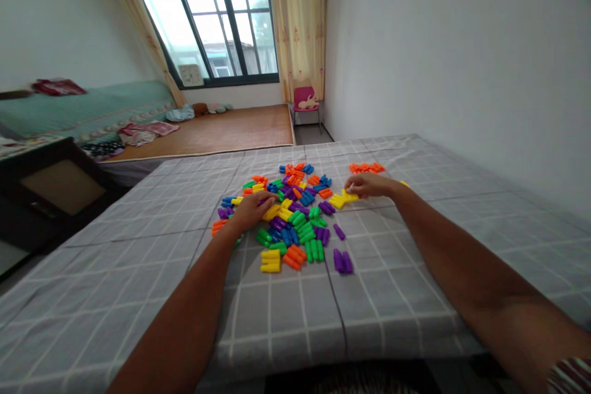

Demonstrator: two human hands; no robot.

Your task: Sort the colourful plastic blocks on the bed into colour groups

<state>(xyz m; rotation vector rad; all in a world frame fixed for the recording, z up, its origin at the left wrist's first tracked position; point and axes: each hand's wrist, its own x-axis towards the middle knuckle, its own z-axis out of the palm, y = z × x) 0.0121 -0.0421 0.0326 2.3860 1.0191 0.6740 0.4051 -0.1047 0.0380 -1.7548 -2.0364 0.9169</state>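
Observation:
A pile of small plastic bullet-shaped toy pieces in green, blue, purple, orange and yellow lies on the cloth, many joined in short rows. My left hand reaches into the left side of this pile, fingers drawn together beside some yellow pieces; whatever is between the fingertips is hidden. To the right of the pile, my right hand pinches a yellow toy piece at the end of a small yellow group. Just beyond that hand lies a row of orange pieces.
A grey checked cloth covers the table. Nearer me lie purple pieces and a yellow group. Behind my right wrist, a bit of yellow shows. A dark cabinet stands left; a wall runs along the right.

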